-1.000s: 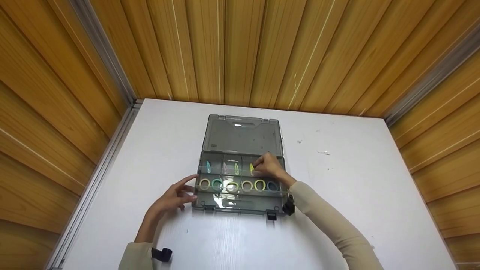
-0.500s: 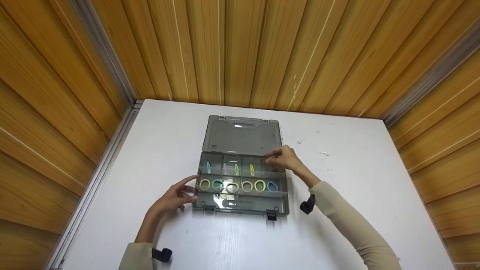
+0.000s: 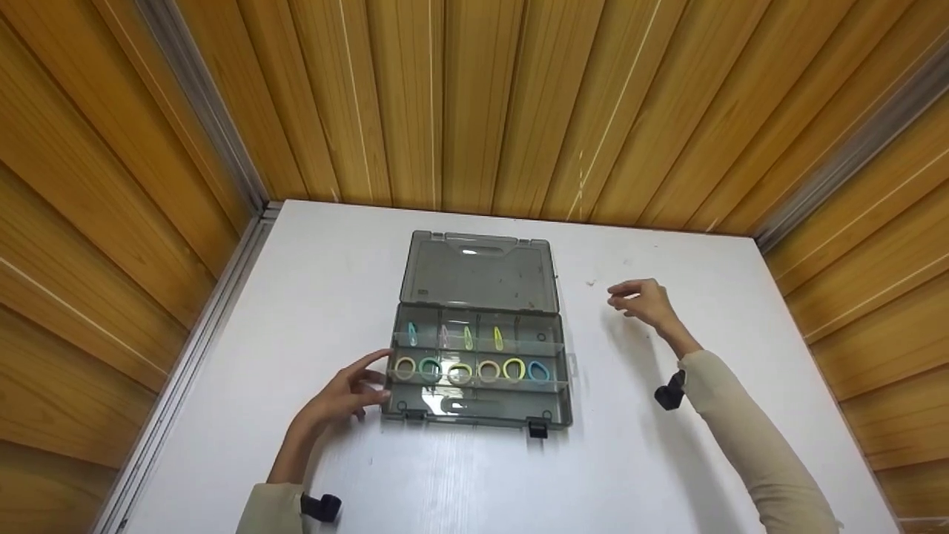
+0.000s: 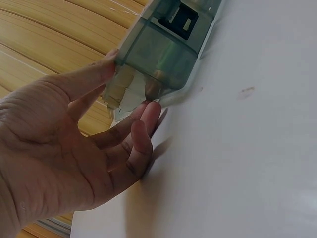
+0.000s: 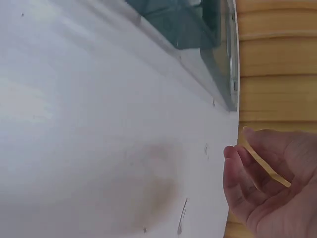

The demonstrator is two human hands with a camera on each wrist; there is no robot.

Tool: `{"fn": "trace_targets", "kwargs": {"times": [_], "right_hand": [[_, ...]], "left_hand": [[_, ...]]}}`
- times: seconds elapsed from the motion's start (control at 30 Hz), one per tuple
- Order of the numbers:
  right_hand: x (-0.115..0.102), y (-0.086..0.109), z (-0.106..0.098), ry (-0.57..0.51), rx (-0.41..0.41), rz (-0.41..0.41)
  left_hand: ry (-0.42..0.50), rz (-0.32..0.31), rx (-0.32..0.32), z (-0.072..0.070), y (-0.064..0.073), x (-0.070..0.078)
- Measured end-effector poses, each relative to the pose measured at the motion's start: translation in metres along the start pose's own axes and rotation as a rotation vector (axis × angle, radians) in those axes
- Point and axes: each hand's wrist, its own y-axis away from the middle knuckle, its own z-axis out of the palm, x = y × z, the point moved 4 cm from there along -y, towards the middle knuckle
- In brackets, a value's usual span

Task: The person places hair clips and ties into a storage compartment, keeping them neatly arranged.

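A translucent grey compartment box (image 3: 511,406) lies on the table with its lid (image 3: 482,276) folded back. Along its rear row stand several snap hair clips, among them a blue clip (image 3: 412,334) and a yellow clip (image 3: 498,340). Several ring-shaped hair ties sit in the middle row, such as a yellow hair tie (image 3: 506,369). My left hand (image 3: 337,397) touches the box's left side with thumb and fingertips spread apart. In the left wrist view, that hand (image 4: 74,148) has its fingertips right at the box's corner. My right hand (image 3: 649,305) hovers right of the box, fingers loosely bent, holding nothing.
A white table (image 3: 460,482) spreads around the box, with small scraps and marks such as a white fleck (image 3: 591,282) to its right. Wood-patterned walls (image 3: 474,111) enclose the table at the back and sides. Black latches (image 3: 537,429) stick out at the box's front.
My right hand has left the rear row near the yellow clip, passed the box's rear right corner and moved off to the right. The left hand and the box stay where they were.
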Motion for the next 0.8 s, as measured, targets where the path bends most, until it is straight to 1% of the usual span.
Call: {"fn": "trace_targets", "kwargs": {"times": [0.07,0.17,0.33,0.4,0.47,0.57,0.73,0.8], "right_hand": [[0.012,0.0,-0.008,0.01,0.027,0.031],[0.027,0.001,-0.016,0.06,0.077,0.055],[0.045,0.001,-0.02,0.187,0.154,0.027],[0.05,-0.001,-0.017,0.207,0.16,0.016],[0.053,-0.002,-0.012,0.202,0.15,0.014],[0.056,-0.005,-0.007,0.22,0.148,-0.004],[0.06,-0.006,-0.001,0.355,0.167,-0.049],[0.063,-0.005,0.0,0.386,0.16,-0.044]], "left_hand": [[0.005,-0.003,0.002,0.0,0.0,-0.001],[0.009,-0.016,0.004,0.0,-0.001,-0.002],[-0.001,-0.009,-0.001,0.0,0.0,-0.003],[-0.004,0.0,-0.006,-0.001,0.0,-0.002],[-0.008,0.009,-0.008,-0.001,0.0,-0.001],[-0.015,0.022,-0.009,-0.002,0.001,0.001],[-0.017,0.034,-0.015,-0.001,0.001,0.002],[-0.015,0.029,-0.016,-0.001,0.001,0.002]]}}
